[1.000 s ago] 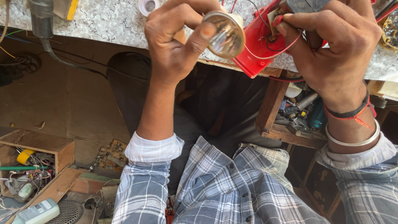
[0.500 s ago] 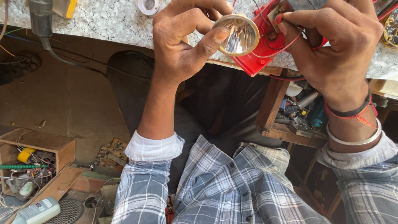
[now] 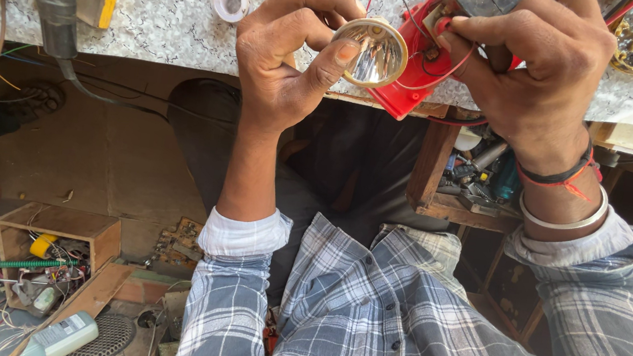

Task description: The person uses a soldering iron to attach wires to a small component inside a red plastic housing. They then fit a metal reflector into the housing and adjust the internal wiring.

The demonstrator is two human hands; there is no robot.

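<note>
Fingers of left hand (image 3: pixel 286 62) pinch a shiny cone-shaped reflector (image 3: pixel 370 52) by its rim: thumb tip (image 3: pixel 341 54) pressed on the near-left edge, other fingers curled behind & above it, so the cup sits between thumb & fingertips w/ its open, faceted mouth tilted toward the camera. Right hand (image 3: pixel 542 73) fingers are clamped round a red torch body (image 3: pixel 413 77), forefinger tip (image 3: pixel 443 31) pressing near a thin red wire (image 3: pixel 446 69) that loops from body toward reflector. Reflector's far-right edge touches or nearly touches the red body; can't tell which. Both are held up just off the near edge of a speckled bench (image 3: pixel 159 14). Judged step: lining reflector up w/ the torch's front end, wires yet to be tucked. Next move likely needs wires kept out of the seam, reflector squared to the opening, light even thumb pressure. A small tape roll (image 3: pixel 230 2) lies on bench left of left-hand fingers, well apart.
</note>
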